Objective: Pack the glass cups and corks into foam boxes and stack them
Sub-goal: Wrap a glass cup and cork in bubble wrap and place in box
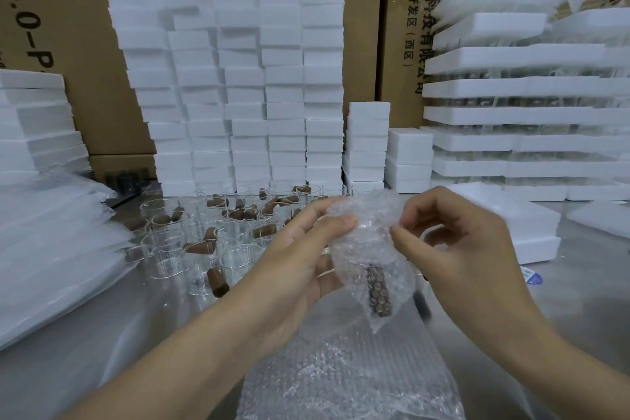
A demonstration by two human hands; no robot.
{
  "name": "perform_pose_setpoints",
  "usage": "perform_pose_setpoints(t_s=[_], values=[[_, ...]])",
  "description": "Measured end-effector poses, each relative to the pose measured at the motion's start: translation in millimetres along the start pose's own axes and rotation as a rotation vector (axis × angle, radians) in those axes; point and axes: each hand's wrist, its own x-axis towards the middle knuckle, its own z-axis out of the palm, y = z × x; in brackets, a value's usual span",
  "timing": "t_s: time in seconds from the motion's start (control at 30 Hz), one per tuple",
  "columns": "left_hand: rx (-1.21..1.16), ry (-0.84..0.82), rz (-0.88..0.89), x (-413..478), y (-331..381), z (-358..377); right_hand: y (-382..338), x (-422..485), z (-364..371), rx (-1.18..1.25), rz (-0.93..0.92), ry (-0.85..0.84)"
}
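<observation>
My left hand (pixel 300 259) grips a bubble-wrap bag (pixel 370 249) held above the table. A brown cork (pixel 377 290) shows through the bag's lower part, and something clear like a glass cup sits above it. My right hand (pixel 456 242) pinches the bag's upper right edge with fingertips. Behind my hands, several glass cups (pixel 235 259) stand on the table, many with brown corks (pixel 218 281) in or beside them. An open foam box (pixel 511 225) lies at the right.
Tall stacks of white foam boxes (pixel 245 85) rise at the back, against cardboard cartons (pixel 85 27). Foam trays layered with glassware (pixel 525 112) stand at the right. Piles of bubble bags lie at the left (pixel 51 249) and near me (pixel 341 375).
</observation>
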Motion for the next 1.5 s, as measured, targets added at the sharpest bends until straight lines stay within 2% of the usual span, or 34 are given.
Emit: perform_pose_setpoints(t_s=[0.23,0.37,0.4,0.47,0.57,0.73,0.87,0.93,1.13,1.37,1.43,1.5], values=[[0.082,0.000,0.002,0.3,-0.8,-2.1,4.0,-1.6,0.7,-0.006,-0.001,-0.160],[0.144,0.006,-0.012,-1.4,-1.0,-0.4,6.2,3.7,-7.3,-0.101,-0.013,-0.442],[0.156,0.018,-0.013,-1.4,-1.4,-0.6,5.2,4.6,-8.3,-0.091,-0.008,-0.468],[0.167,0.062,-0.017,0.4,-2.8,-1.8,2.5,5.7,-8.5,-0.037,0.023,-0.402],[0.105,0.123,-0.050,0.9,-1.6,0.0,1.9,6.1,-7.8,-0.041,0.041,-0.185],[0.051,0.105,-0.083,0.4,4.8,17.2,5.0,3.4,-6.4,-0.099,-0.049,-0.140],[0.194,0.126,-0.058,16.6,4.2,20.1,6.9,-1.2,-2.4,-0.189,-0.165,-0.049],[0.227,0.202,-0.073,21.2,3.9,21.3,5.9,-2.6,-1.5,-0.197,-0.193,-0.026],[0.225,0.255,-0.069,15.5,-1.2,15.8,7.1,-6.3,2.2,-0.089,-0.116,-0.101],[0.085,0.112,-0.151,-5.6,-1.6,2.7,5.3,-4.3,-1.6,-0.082,-0.013,-0.235],[0.078,0.135,-0.088,-2.9,-0.5,1.7,4.6,-2.1,-0.6,0.011,0.082,-0.250],[0.090,0.152,0.003,-0.2,-2.0,-0.2,4.7,1.5,0.1,0.185,0.294,-0.232]])
